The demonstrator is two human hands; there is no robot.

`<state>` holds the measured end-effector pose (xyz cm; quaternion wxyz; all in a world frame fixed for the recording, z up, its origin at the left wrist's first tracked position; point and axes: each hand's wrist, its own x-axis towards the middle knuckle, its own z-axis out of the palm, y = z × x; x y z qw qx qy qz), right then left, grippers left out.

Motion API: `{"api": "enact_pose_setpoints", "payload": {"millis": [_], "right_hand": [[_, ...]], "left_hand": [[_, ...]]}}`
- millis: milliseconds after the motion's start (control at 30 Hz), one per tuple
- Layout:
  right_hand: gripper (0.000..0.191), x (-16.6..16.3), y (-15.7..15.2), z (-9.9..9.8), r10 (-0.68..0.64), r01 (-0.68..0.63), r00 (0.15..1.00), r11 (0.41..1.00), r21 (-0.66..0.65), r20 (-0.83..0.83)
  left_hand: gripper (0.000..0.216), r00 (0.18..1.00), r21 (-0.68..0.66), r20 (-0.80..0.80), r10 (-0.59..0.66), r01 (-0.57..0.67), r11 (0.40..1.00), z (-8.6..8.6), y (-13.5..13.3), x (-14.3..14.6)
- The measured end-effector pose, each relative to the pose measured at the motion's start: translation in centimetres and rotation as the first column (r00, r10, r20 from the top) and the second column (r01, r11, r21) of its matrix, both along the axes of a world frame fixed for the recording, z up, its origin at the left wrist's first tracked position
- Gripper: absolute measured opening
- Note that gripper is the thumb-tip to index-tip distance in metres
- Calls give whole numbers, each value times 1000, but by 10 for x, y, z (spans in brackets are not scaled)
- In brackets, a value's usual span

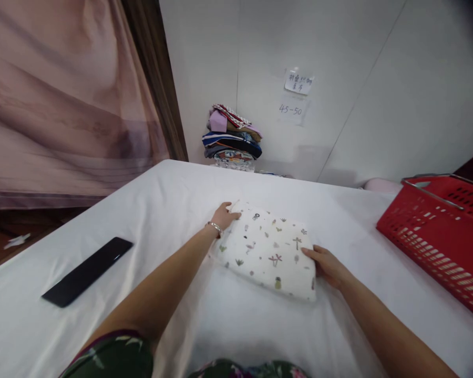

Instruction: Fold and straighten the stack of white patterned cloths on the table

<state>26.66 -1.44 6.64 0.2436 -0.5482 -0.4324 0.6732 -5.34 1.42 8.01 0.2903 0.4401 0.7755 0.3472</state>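
Right hand (329, 266) partly hidden by folded cloth (270, 249)

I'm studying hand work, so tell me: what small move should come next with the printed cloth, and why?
Probably a slight, level lift of the printed cloth: it lies as a compact, folded-looking rectangle, and the left hand and right hand are at opposite edges, apparently placed to support both sides.

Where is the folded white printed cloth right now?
In the head view, the folded white printed cloth is just right of centre on the white sheet-covered surface, between the left hand and the right hand.
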Motion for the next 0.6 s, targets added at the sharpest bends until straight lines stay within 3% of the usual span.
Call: {"api": "enact_pose_setpoints", "payload": {"millis": [100, 167, 267, 333, 400, 600], "right_hand": [[33, -6, -13, -12, 120, -120, 993, 993, 0, 0], [34, -3, -11, -17, 182, -185, 979, 982, 29, 97], [33, 4, 9, -13, 35, -105, 950, 972, 209, 311], [34, 5, 27, -5, -112, -27, 923, 936, 352, 368], [35, 1, 43, 3, -144, -28, 912, 913, 408, 385], [27, -21, 58, 5, 108, -247, 900, 924, 290, 421]], "left_hand": [[62, 994, -58, -87, -68, 63, 996, -2, 14, -23], [61, 986, -123, -122, -109, 94, 988, -5, 19, -34], [60, 976, -189, -162, -149, 117, 975, -12, 24, -40], [60, 969, -215, -180, -167, 127, 968, -15, 27, -39], [60, 962, -226, -202, -186, 139, 964, -15, 30, -38], [62, 908, -130, -337, -249, 217, 967, 7, 62, -37]]}}
